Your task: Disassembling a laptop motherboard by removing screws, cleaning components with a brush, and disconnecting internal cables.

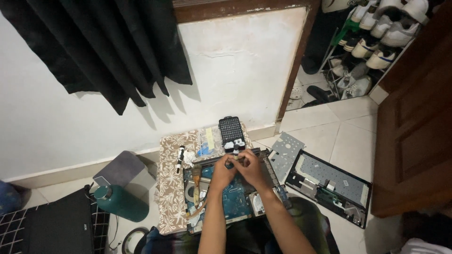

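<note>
The fingers of both hands met over the far edge of the opened laptop base with its blue circuit board, pinched together on something too small to identify. The left hand and right hand touched, probably to steady fine work. The base lay on a floral-patterned cloth-covered board on the tiled floor. Just beyond stood a black tray of screwdriver bits. The detached dark keyboard bezel and grey perforated metal plate lay to the right, a green metal bottle to the left; nothing obstructed the hands.
</note>
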